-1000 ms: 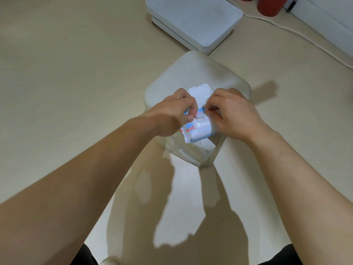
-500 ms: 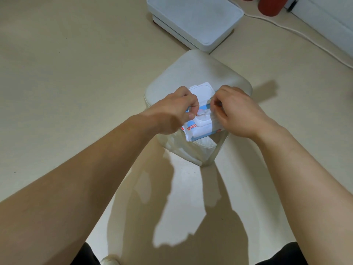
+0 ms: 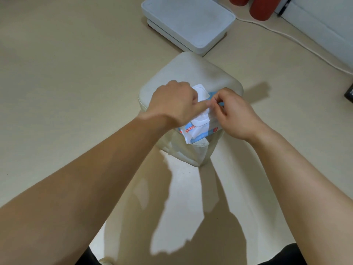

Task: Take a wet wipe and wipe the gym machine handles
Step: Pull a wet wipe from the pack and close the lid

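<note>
Extraction step: left hand (image 3: 175, 104) grips the wipe pack (image 3: 198, 130) on the stool (image 3: 200, 73); right hand (image 3: 236, 115) pinches at its opening. Next: pull one wipe free.

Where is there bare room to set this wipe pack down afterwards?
Free: the far half of the stool, beyond both hands, and the open floor left of it. Crowded: its near corner, where the left hand and right hand hold the wipe pack.

A stool (image 3: 193, 71) stands mid-frame on the floor (image 3: 57, 73). A pack (image 3: 198, 129) lies on its lower edge, with the left hand (image 3: 172, 104) on the pack's left and the right hand (image 3: 236, 113) on its right. A tray (image 3: 189, 22) lies above the stool, top centre, and a cable (image 3: 286, 35) runs to the tray's right.
</note>
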Demonstrator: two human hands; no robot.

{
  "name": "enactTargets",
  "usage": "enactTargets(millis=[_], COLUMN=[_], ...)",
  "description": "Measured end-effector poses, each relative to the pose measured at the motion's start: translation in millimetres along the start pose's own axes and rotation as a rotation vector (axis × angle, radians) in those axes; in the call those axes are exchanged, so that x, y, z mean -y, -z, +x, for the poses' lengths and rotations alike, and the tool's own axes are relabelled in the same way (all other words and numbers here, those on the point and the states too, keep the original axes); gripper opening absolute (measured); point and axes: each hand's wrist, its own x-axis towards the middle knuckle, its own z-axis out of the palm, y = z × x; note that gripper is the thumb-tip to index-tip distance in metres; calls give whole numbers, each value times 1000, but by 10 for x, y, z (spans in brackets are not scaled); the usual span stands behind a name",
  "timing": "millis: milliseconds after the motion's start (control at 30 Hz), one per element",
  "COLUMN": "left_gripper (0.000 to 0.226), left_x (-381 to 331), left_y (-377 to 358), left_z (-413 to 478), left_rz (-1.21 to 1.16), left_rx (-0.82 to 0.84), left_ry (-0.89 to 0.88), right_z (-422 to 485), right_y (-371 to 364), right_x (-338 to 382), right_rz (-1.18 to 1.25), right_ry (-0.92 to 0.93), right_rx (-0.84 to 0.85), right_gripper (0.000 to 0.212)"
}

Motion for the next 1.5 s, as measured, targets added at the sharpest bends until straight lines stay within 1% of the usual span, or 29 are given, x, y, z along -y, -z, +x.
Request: enactTargets(millis=[33, 67, 100, 200, 300, 367, 567, 700, 800, 867, 1000, 1133, 1200, 1300, 1400, 1500], left_gripper=[32, 19, 14, 17, 18, 15, 14, 13, 12, 8, 7, 7, 11, 21, 17, 14], left_x=[-49, -76, -96, -133, -125, -114, -166, -165, -167, -159, -127, -71, -71, -126, -136, -127], left_y=[-33, -65, -80, -97, -71, -64, -127, -167, -169, -163, -152, -161, -151, -120, -97, -106], left_z=[11, 23, 35, 58, 65, 66, 81, 108, 99, 85, 46, 38, 46, 53, 79, 104], left_rz=[2, -35, -81, -187, -230, -220, -39, -5, -16, -65, -239, -383, -337, -139, -18, 20], left_rx=[-62, -79, -61, 47, 84, 71, -29, -84, -93, -99, -101, -88, -63, -64, -89, -92], left_ry=[-46, -79, -93, -49, -19, -21, -53, -65, -68, -37, 91, 177, 140, -28, -143, -191], right_z=[-6, -15, -26, -65, -90, -99, -105, -97, -100, -97, -84, -59, -58, -72, -78, -81], right_y=[-10, -20, -31, -52, -64, -70, -73, -96, -119, -127, -142, -152, -157, -155, -142, -126], right_x=[-3, -9, -20, -40, -52, -61, -108, -136, -156, -171, -160, -144, -137, -133, -124, -113], right_rz=[1, -1, -3, 10, 27, 40, 42, 70, 116, 140, 131, 127, 103, 63, 45, 47], right_ry=[1, 2, 1, -2, 9, 15, 18, 23, 10, -21, -17, -26, -24, -18, -5, -15], right_rx=[-6, -11, -14, -22, -34, -36, -27, -41, -54, -49, -85, -99, -78, -50, -26, 0], right_gripper=[18, 19, 19, 15, 11, 11, 12, 13, 11, 2, 2, 7, 6, 4, 8, 10])
